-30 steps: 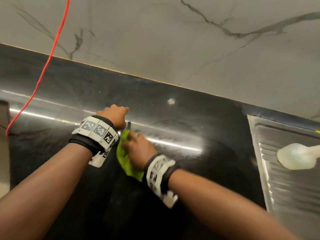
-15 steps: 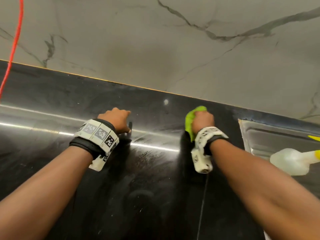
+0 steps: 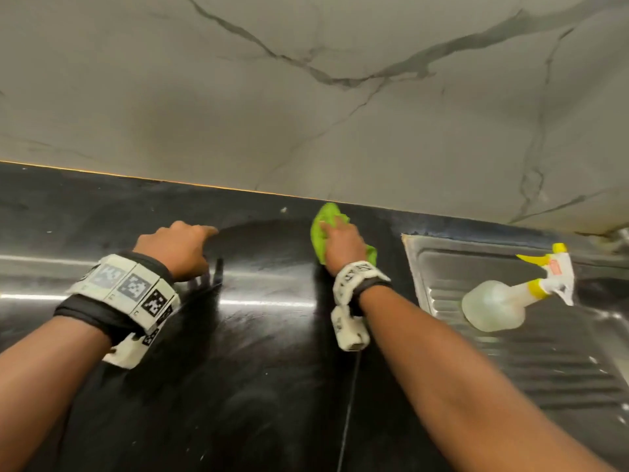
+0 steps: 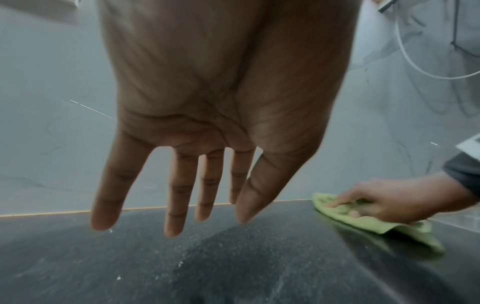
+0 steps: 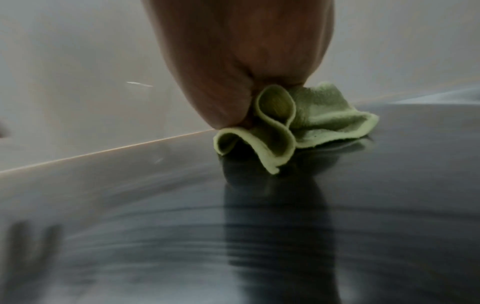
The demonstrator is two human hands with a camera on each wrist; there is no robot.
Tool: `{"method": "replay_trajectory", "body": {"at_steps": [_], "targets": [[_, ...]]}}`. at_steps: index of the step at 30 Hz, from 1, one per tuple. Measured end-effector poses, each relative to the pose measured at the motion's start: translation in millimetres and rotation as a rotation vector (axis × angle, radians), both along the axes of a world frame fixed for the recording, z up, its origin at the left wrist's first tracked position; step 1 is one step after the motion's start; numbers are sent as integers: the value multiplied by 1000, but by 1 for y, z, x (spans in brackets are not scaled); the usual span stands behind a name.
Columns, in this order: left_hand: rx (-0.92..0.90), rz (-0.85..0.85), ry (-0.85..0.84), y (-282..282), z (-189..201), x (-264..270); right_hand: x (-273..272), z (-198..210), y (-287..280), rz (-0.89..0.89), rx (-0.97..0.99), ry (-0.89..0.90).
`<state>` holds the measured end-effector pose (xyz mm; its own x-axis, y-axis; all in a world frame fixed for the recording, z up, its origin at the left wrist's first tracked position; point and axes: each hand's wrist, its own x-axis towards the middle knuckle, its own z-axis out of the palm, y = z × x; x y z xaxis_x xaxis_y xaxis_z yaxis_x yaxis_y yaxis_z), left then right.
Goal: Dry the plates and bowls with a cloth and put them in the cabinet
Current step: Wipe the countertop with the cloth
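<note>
Marble wall (image 3: 238,97) backs the black table (image 3: 258,386); a steel sink drainboard (image 3: 561,362) at right carries a spray bottle (image 3: 493,306). My left hand (image 3: 177,248) hovers, fingers spread and straight, holding nothing. My right hand (image 3: 342,241) pinches the bunched green cloth (image 3: 321,226) against the table near the wall. No plates, bowls or cabinet show; I judge drying not begun, so next I must locate a dish.

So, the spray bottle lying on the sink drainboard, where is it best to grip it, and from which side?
Grip the narrow neck of the spray bottle, coming from above. It lies on its side on the drainboard, its rounded body toward the counter and its trigger head pointing away to the right.
</note>
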<state>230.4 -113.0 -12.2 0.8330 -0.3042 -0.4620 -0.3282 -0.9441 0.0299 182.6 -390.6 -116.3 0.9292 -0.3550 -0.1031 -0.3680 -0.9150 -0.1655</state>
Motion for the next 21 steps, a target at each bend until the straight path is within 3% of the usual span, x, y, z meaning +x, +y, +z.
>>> {"method": "replay_trajectory", "body": {"at_steps": [4,8,13,16,21], "targets": [[0,-29,4,-6,3,-9,-60,0,-63,-221,41,-30],[-48,-71,-15,-9,8,-24,-92,14,-65,-351,-32,39],[-43,-110,-14,-20,7,-37,-111,20,22,-51,20,16],[-42,-143,-10,-38,4,-43,-145,20,33,39,87,30],[-66,-151,-33,-44,-2,-46,-173,16,-45,-330,90,-14]]}}
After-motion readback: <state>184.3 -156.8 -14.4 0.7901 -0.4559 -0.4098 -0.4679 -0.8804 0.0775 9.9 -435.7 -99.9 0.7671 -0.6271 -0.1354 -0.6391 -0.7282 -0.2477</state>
